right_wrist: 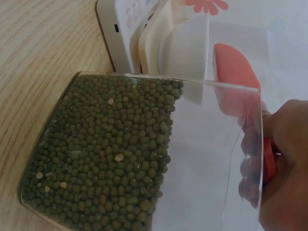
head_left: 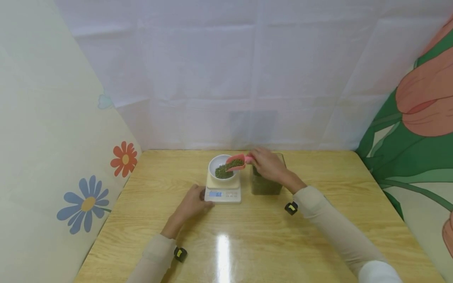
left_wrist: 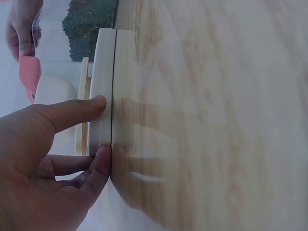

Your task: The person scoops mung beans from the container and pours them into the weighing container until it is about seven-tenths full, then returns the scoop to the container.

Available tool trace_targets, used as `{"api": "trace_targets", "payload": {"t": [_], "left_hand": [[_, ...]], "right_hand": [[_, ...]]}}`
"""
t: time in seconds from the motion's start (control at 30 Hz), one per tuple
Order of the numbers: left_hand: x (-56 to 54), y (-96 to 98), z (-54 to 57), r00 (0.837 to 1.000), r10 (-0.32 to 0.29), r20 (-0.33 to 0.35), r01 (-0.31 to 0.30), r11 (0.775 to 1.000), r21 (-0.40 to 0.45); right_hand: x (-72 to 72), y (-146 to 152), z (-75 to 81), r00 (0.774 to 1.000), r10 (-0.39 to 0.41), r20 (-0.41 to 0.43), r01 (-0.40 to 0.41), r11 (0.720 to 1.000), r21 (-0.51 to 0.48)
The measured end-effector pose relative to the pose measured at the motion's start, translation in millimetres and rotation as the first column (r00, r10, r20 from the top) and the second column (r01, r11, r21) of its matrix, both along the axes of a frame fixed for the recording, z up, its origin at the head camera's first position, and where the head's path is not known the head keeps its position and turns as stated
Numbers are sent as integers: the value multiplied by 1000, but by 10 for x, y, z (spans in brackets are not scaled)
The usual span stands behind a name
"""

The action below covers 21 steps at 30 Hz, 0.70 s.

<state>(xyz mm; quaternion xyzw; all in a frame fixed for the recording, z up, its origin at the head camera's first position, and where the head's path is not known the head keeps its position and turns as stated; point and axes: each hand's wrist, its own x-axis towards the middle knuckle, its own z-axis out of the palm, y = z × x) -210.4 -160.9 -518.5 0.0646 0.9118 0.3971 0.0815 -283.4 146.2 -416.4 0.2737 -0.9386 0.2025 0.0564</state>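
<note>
My right hand [head_left: 267,163] grips the handle of a small pink scoop [head_left: 242,157] heaped with green mung beans. The scoop is tilted, its mouth over a white bowl [head_left: 214,162] that has mung beans [head_left: 223,171] in it. Under the bowl is a white digital kitchen scale [head_left: 230,199] with a lit display, whose digits are too blurred to read surely. At the scale's near left corner, my left hand [head_left: 192,202] holds the edge between thumb and fingers, plain in the left wrist view [left_wrist: 67,144].
Just right of the scale stands a clear square container [right_wrist: 202,144], roughly half full of mung beans [right_wrist: 106,154], below my right hand. The wooden table [head_left: 269,236] meets a white cloth backdrop [head_left: 198,78] behind. Flower-printed walls [head_left: 39,137] flank both sides.
</note>
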Motion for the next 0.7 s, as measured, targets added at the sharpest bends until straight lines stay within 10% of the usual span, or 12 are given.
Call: {"api": "trace_targets", "payload": {"t": [0.7], "left_hand": [[10,0,-1,1000,-1,6,1,1000,2]], "right_hand": [[-27,-1,-7,1000,4,-9,-4,1000,20]]}}
